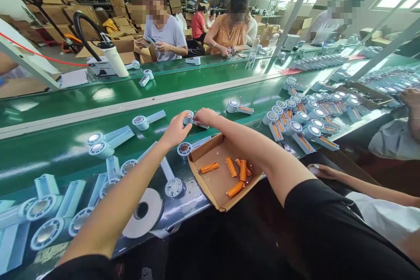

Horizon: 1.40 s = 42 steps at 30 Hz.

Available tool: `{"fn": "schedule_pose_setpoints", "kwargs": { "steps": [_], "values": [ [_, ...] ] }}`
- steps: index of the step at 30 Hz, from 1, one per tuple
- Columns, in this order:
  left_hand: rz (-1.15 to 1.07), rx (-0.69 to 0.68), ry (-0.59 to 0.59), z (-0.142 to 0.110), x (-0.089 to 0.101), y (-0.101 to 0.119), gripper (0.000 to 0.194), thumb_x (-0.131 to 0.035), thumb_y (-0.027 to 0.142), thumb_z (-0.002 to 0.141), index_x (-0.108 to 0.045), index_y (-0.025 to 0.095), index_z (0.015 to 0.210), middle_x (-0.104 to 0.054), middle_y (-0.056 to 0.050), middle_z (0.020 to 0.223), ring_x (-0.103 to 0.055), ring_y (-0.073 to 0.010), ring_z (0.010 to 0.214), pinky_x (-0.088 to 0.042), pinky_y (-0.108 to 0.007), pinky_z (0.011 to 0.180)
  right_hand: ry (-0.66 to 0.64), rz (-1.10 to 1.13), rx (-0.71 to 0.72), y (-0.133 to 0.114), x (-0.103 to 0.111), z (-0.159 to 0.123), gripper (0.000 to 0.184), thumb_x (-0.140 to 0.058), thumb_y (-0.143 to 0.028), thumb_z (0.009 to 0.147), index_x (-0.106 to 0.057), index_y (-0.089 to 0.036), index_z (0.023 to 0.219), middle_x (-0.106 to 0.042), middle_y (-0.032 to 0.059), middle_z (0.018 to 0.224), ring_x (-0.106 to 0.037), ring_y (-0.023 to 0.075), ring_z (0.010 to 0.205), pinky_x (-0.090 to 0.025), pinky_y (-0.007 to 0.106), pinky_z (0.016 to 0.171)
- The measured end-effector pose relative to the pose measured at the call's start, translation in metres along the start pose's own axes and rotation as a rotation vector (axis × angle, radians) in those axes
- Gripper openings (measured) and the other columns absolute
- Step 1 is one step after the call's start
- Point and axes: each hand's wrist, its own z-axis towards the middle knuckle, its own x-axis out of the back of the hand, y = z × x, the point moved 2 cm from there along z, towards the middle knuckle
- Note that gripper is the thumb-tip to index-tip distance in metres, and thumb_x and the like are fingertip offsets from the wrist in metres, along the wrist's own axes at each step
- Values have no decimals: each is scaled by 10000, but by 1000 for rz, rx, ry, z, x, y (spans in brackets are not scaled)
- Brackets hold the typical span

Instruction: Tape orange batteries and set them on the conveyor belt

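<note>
Out on the green belt, my left hand point(176, 131) curls its thumb and fingers around the round head of a light-blue handheld fan housing point(188, 116). My right hand point(207, 117) is on the other side of that head, fingertips pinched together over the housing's handle; whatever is in the pinch is too small to make out. Below my right forearm sits a shallow cardboard tray point(210, 187) with several orange batteries point(242, 169) in it. Another fan housing point(184, 149) lies against the tray's left edge. A further housing with an orange battery in its handle point(233, 106) rests to the right.
Several fan housings point(44, 208) line the left side of the bench, beside a white tape roll point(144, 212). Many battery-fitted housings point(310, 116) crowd the right. Co-workers point(166, 37) sit across the green conveyor belt point(82, 116); a person's hand point(323, 171) is close on my right.
</note>
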Motion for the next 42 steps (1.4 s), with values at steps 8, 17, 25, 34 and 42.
{"fn": "schedule_pose_setpoints", "kwargs": {
  "steps": [8,17,25,34,42],
  "values": [
    [185,-71,68,-296,34,-67,419,-704,487,936,-716,315,1318,-774,-64,1307,-675,-350,1294,-584,-506,1092,-98,140,369,0,-35,-109,316,-742,-370,979,-779,-233,1260,-796,106,1196,-752,300,1074,-577,384,958],
    [321,-10,-91,-310,47,-31,341,-726,305,915,-721,269,1254,-723,-95,1377,-552,-394,1417,-596,-563,1089,-120,343,432,-22,-62,-152,231,-671,-205,954,-811,-202,1138,-773,121,1100,-760,275,999,-610,383,916],
    [436,-390,413,-274,94,37,604,-719,72,836,-647,354,1366,-771,-41,1164,-625,-378,1357,-511,-706,1192,-32,1286,257,-66,-20,-204,526,-813,-423,871,-761,-170,1329,-785,22,834,-752,197,749,-648,400,852],
    [703,-456,426,-240,115,68,637,-689,86,895,-662,435,1427,-780,21,1207,-625,-333,1290,-680,-481,960,263,1086,291,-79,18,-214,439,-824,-473,882,-816,-232,1249,-754,-25,746,-745,189,710,-656,326,762],
    [784,-458,318,-226,105,92,696,-587,75,929,-559,426,1529,-786,12,1206,-660,-284,1007,-608,-473,869,442,1123,226,-66,-2,-210,459,-859,-518,845,-835,-227,1200,-755,-13,733,-762,214,666,-686,371,728]
  ]
}}
